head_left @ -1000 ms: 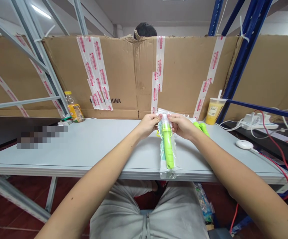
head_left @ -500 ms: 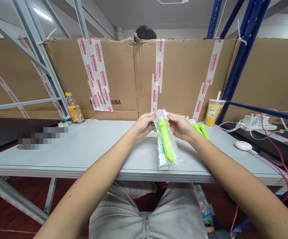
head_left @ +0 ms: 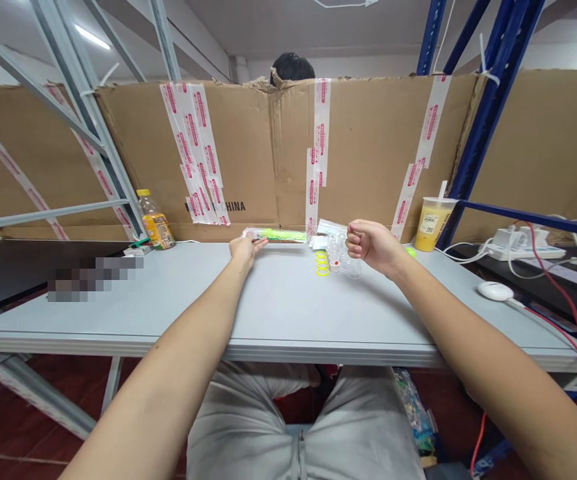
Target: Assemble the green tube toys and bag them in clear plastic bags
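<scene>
My left hand point(head_left: 248, 251) is closed on the near left end of a clear plastic bag point(head_left: 253, 233), which lies against the cardboard at the back of the table. Inside the bag is a bright green plastic tube-like piece point(head_left: 283, 235). My right hand point(head_left: 371, 245) is raised with its fingers curled in, and nothing shows in them. Just left of it stand clear plastic parts point(head_left: 352, 267), one with a red dot, beside a yellow coil of rings point(head_left: 322, 263). Behind these lies a white printed packet point(head_left: 329, 229). A bit of green point(head_left: 411, 252) shows behind my right wrist.
A juice bottle point(head_left: 156, 225) stands back left and a yellow drink cup with a straw point(head_left: 433, 223) back right. A white round device point(head_left: 496, 291), red cable and power strip point(head_left: 523, 250) lie on the right. Cardboard point(head_left: 263, 147) walls the back.
My left hand has moved left and back, taking the bagged green piece from the middle to the rear. My right hand has let go of the bag and curled, uncovering the clear parts and yellow coil.
</scene>
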{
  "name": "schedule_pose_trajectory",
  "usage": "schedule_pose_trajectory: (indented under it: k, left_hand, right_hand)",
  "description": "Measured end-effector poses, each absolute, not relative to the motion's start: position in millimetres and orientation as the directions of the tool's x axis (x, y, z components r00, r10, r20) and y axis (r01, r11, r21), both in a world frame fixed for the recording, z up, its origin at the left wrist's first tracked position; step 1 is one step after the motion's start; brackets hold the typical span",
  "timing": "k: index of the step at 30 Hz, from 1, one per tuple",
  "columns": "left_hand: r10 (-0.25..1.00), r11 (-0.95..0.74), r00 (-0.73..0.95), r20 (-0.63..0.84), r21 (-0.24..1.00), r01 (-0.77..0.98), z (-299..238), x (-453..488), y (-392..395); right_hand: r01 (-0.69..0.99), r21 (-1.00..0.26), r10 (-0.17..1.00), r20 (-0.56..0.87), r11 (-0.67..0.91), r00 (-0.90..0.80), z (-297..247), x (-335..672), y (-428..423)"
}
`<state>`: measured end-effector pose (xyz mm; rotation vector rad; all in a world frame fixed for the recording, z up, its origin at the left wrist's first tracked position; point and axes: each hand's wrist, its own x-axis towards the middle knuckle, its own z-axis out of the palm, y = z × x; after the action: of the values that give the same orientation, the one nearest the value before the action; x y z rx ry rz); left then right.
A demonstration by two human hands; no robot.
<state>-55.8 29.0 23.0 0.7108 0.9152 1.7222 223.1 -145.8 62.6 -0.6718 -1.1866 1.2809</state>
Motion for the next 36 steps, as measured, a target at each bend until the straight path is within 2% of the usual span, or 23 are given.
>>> schedule_pose_trajectory:
  k: [9, 15, 23, 28, 31, 34, 36]
  left_hand:
    - [0.939, -0.16, -0.345, -0.001, 0.885, -0.437, 20, -59, 67]
    - [0.95, -0.092, -0.312, -0.026, 0.93, -0.355, 20, -48, 81]
    - [0.948, 0.012, -0.317, -0.036, 0.997, -0.078, 12, -49, 72]
    - [0.947, -0.037, -0.305, 0.101, 0.977, 0.211, 9, -49, 57]
    - [0.943, -0.156, -0.222, 0.247, 0.919, 0.362, 12, -35, 41]
    - [0.91, -0.329, -0.08, 0.406, 0.827, 0.456, 17, -10, 18]
    - [0.792, -0.569, 0.203, 0.575, 0.577, 0.586, 20, 8, 1]
  right_hand:
    - [-0.333, -0.913, 0.953, 0.284, 0.234, -0.109, 65, 220, -148]
    - [-0.322, -0.913, 0.944, 0.303, 0.249, -0.129, 63, 222, -144]
    - [-0.285, -0.928, 0.957, 0.275, 0.238, -0.096, 64, 223, -147]
    - [-0.226, -0.94, 0.961, 0.274, 0.258, -0.046, 64, 224, -145]
    - [-0.033, -0.937, 0.936, 0.345, 0.347, 0.064, 60, 226, -141]
    - [0.388, -0.808, 0.816, 0.543, 0.443, 0.199, 57, 229, -137]
    - [0.608, -0.664, 0.725, 0.659, 0.435, 0.202, 57, 234, -135]
